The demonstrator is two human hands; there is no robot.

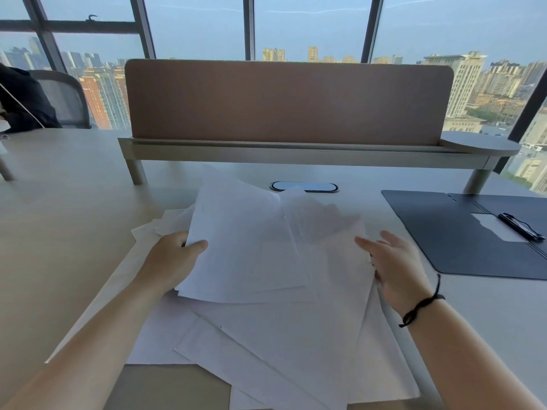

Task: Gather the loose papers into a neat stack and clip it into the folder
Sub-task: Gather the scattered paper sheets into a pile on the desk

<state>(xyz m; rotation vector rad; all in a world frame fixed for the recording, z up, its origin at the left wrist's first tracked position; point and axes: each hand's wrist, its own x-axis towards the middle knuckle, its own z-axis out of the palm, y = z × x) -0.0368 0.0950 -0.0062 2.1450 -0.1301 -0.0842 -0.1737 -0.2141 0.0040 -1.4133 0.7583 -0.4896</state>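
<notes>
Two bare forearms enter from the bottom corners of the frame and meet over a loose spread of white papers (266, 321) that covers the lower centre of the pale desk (65, 217). Sheets lie fanned at different angles, overlapping one another, some hanging toward the near edge. At centre left, the left hand (174, 258) pinches the left edge of several sheets, thumb on top and fingers underneath, lifting that bundle so it tilts up off the rest of the pile. At centre right, the right hand (396, 267) is spread with fingers extended and loose, palm turned toward the right edge of the papers; it touches or nearly touches that edge but grips nothing. A black cord bracelet (423, 303) circles the right wrist.

At the right edge of the frame a dark blue folder (450, 238) lies opened flat on the desk, well apart from the papers, with a black clip (521, 226) on a pale patch inside it. Across the middle of the frame stands a brown divider panel (287, 102) on a raised shelf, and behind it tall windows (201, 25) show city buildings. A mesh chair (68, 96) sits at upper left.
</notes>
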